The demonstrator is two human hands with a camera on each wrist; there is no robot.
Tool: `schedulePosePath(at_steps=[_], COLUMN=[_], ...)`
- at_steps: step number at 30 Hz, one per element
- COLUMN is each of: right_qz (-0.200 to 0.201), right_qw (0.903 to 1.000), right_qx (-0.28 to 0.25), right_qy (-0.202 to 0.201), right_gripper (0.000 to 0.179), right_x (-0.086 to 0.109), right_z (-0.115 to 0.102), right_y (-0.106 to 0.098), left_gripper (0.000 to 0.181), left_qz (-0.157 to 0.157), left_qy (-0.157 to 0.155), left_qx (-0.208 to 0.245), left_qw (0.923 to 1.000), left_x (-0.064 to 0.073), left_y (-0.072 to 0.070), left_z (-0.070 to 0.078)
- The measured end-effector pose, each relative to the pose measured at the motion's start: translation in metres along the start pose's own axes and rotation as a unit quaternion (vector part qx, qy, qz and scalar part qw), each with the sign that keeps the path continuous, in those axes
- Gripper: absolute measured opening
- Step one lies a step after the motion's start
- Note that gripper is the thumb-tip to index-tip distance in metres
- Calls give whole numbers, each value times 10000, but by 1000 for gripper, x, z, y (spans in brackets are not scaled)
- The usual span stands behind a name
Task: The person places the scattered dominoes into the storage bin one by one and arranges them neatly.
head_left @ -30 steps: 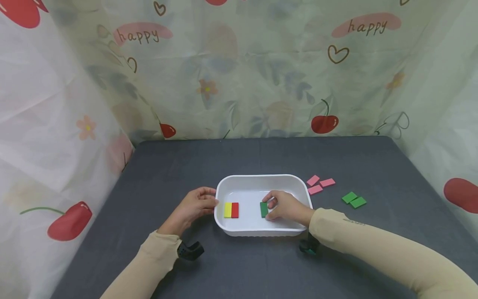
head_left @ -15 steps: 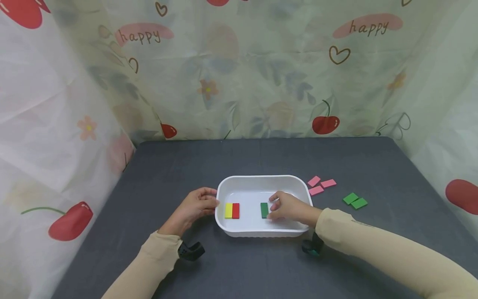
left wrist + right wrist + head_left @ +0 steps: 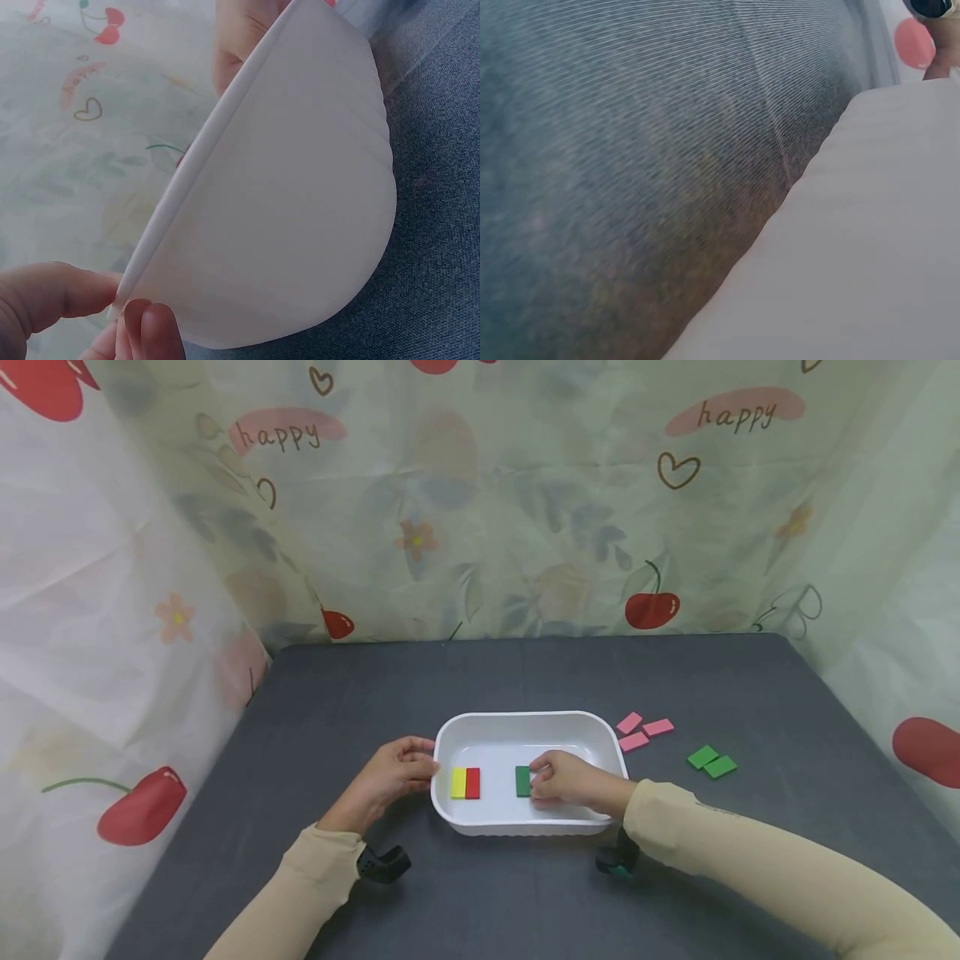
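My left hand (image 3: pixel 384 777) pinches the left rim of a white tray (image 3: pixel 525 828) between thumb and fingers, which the left wrist view shows from close by. Inside the tray, a yellow tile (image 3: pixel 458 783) and a red tile (image 3: pixel 472 783) lie side by side at the left. A dark green tile (image 3: pixel 522 782) lies apart from them, right of the tray's middle. My right hand (image 3: pixel 577 779) reaches over the tray, its fingertips at the right edge of the green tile. In the right wrist view the tray's outer wall (image 3: pixel 885 240) hides the fingers.
Several loose tiles lie on the dark table (image 3: pixel 360 693) to the right of the tray: three pink tiles (image 3: pixel 633 741) near its corner and two green tiles (image 3: pixel 720 767) farther right. Printed curtains (image 3: pixel 487 527) stand behind the table and on both sides.
My right hand drew back slightly from the green tile, then came left again to its edge. The green tile has slid a little left in the tray. My left hand stays on the rim.
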State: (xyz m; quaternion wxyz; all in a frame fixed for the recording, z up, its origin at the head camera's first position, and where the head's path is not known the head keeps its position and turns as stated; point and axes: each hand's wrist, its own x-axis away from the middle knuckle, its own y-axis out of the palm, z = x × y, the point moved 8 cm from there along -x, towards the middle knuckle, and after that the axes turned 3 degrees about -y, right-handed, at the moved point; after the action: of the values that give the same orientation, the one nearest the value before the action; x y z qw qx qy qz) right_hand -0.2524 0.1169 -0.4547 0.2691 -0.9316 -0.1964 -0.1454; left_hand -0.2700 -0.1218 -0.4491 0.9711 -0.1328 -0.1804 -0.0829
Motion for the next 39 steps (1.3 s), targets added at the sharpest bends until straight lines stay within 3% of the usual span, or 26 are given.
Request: schedulePosePath(at_steps=[11, 20, 39], right_qz=[-17, -33, -138], right_qw=[10000, 9994, 9991], right_qx=[-6, 322, 341], right_qy=[32, 150, 210], right_gripper=[43, 43, 43], right_x=[-12, -13, -18], right_z=[-10, -18, -26], right_y=[17, 26, 35], left_gripper=[39, 39, 39], left_qz=[-49, -49, -62], left_qy=[-23, -34, -28], left_qx=[21, 34, 32], left_qw=[10000, 10000, 10000], left_x=[-1, -1, 0], left_y=[0, 0, 0], left_z=[-1, -1, 0])
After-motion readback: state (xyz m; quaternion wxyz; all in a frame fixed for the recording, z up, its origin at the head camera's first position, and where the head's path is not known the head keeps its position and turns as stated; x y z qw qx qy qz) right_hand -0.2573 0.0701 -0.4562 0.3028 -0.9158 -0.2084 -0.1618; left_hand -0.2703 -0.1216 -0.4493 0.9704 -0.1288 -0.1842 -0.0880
